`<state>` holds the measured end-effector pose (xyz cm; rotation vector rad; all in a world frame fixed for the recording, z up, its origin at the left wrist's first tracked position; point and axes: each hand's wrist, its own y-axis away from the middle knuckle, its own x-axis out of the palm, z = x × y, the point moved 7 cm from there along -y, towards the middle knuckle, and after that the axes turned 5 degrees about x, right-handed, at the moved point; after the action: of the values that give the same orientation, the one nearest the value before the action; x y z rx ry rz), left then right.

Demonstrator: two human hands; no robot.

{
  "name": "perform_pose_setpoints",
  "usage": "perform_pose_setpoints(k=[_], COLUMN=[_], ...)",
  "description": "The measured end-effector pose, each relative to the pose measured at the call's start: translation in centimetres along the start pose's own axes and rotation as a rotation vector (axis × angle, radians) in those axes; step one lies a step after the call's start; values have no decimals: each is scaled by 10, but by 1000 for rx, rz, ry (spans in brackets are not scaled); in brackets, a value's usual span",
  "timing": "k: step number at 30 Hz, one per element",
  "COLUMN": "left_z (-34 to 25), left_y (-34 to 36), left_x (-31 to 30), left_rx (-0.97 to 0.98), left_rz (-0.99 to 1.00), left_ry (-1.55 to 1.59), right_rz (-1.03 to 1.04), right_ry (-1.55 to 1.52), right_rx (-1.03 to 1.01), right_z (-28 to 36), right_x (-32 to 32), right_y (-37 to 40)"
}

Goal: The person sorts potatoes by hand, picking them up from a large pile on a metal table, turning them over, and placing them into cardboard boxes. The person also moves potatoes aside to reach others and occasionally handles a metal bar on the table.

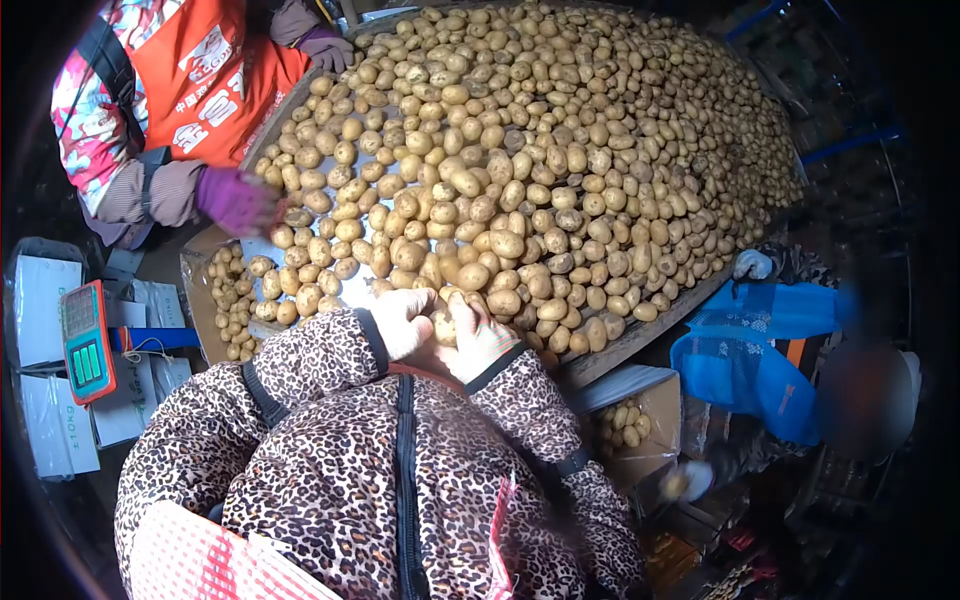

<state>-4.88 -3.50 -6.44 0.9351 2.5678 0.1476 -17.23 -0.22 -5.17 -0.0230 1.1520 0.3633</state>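
holding a potato point(443, 326) before the near edge of the heap point(600, 150), the right hand point(480, 340) curls round it; the left hand point(402, 322) meets it, grip unclear. probably light, firm, slightly slippery, easily bruised; best held round the middle.
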Motion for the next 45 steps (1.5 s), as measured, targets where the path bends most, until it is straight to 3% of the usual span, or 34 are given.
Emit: perform_pose_setpoints(k=[3, 4, 7, 9, 11, 12, 13, 14, 15, 16, 17, 19, 20, 21, 22, 23, 24, 27, 29, 31, 32, 33, 34, 35, 36, 37, 38, 40, 42, 44, 45], left_z=[14, 16, 5, 15, 23, 30, 40, 54, 54, 57, 42, 14, 1, -10, -2, -21, -8, -39, -45, -13, -9, -4, 0, 0, 2, 4, -24, -23, -1, 10, 19], left_y=[-7, -7, -9, -8, -12, -14, -17, -24, -32, -37, -38, -37, -38, -36, -34, -35, -47, -39, -38, -40, -51, -58, -63, -58, -67, -74, -64, -57, -58, -57, -55], left_x=[3, 0, -1, -3, -10, -14, -17, -17, -29, -35, -43, -66, -70, -66, -64, -62, -63, -32, -24, -10, -6, 2, 9, 27, 25, 25, 14, 11, 0, 4, 9], left_rx=[-182, -232, -214, -229, -233, -244, -252, -178, -87, -57, -28, 117, 222, 332, 346, 399, 189, 491, 480, 113, 148, 4, -146, -472, -265, -58, -172, -178, 28, -87, -126], left_rz=[134, 129, 133, 59, -14, -74, -139, -189, -201, -305, -410, -389, -379, -361, -435, -502, -575, -355, -192, -59, -60, -38, -40, -16, -134, -244, -434, -441, -471, -348, -431], left_ry=[657, 694, 482, 698, 673, 739, 803, 938, 711, 578, 446, -249, -572, -893, -870, -867, 10, -550, -299, 301, 349, 523, 696, 997, 1009, 1010, 1098, 1146, 735, 669, 798], right_rz=[53, -60, 27, 61, 112, -17, 78, 24, -33, -126, -188, -296, -226, -1, 110, 242, 279, 208, 157, -123, -214, -301, -333, -372, -442, -484, -486, -501, -524, -611, -669], right_ry=[-162, -220, -208, -322, -324, -392, -543, -574, -605, -408, -375, -326, -194, -185, -29, 69, 40, 22, -28, -257, -366, -478, -346, -215, -69, -297, -265, -264, -322, -481, -571], right_rx=[67, -4, -42, -17, 13, -30, 11, -39, -86, -75, 29, 241, 491, 720, 822, 779, 782, 707, 783, 740, 596, 452, 334, 218, 28, 110, 59, -24, -81, -33, 30], right_z=[-14, -17, -17, -19, -17, -13, -16, -18, -16, -29, -57, -112, -143, -179, -202, -225, -227, -226, -217, -198, -174, -145, -109, -71, -35, -28, -21, -16, -13, -20, -27], right_x=[-2, -6, 8, 7, 9, -1, 10, 5, -8, -26, -44, -80, -92, -85, -69, -31, -26, -27, -46, -58, -56, -58, -63, -70, -76, -70, -65, -60, -56, -50, -53], right_y=[-16, -20, -24, -30, -43, -48, -57, -64, -72, -79, -79, -77, -66, -61, -55, -57, -57, -55, -43, -33, -34, -32, -30, -29, -27, -27, -29, -33, -32, -36, -36])
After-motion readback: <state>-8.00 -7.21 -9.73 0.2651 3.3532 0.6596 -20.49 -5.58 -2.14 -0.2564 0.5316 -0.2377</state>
